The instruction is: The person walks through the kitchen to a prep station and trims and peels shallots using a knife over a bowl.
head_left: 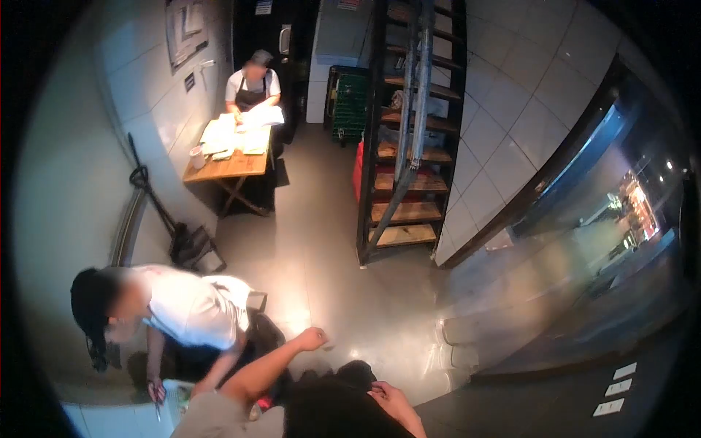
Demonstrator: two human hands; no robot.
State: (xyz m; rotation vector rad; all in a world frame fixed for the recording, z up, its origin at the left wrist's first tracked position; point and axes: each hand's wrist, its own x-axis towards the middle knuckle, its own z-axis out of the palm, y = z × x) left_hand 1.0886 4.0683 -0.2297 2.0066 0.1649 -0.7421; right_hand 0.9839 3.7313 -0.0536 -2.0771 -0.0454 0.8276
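Note:
My left hand is held out over the floor at the bottom centre, its fingers curled together. Whether anything is in them is too small to make out. Lower and further right, my right hand lies against my dark clothing, fingers slightly apart and holding nothing visible. On the left a person in a white shirt and dark cap bends over a light-coloured surface, one hand on a thin utensil. That person's other arm passes close beside my left forearm.
Further back another person sits at a wooden table with papers and a cup. A steep staircase stands near the centre, with green crates behind. A long-handled dustpan leans at the left wall.

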